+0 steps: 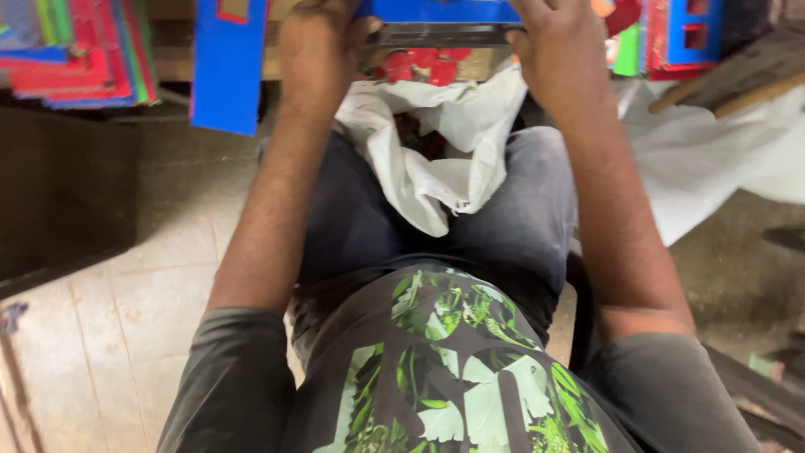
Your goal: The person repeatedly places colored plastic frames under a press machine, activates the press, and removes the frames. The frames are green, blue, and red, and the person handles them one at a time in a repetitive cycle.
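Seated person, viewed from above; both arms reach forward to the top edge of the frame.

Left hand — curled closed around the left end of a dark tray. Right hand — fingers wrapped over the tray's right end; fingertips are cut off by the frame edge. The tray is held level between the two hands, above the knees, with a blue sheet lying on top of it.

Just below the tray, red pieces show in a small cluster. They sit at the open mouth of a white sack, which is draped across the lap between the thighs, its mouth facing the tray. Further dark and red matter is visible deeper in the sack; what it is cannot be told.

Surroundings: a blue panel hangs at upper left, just beside the left forearm. A stack of sheets in red, blue and green lies at far upper left. Red and blue cut-out frames stand at upper right. A second white cloth is spread at right. Tiled floor at lower left.
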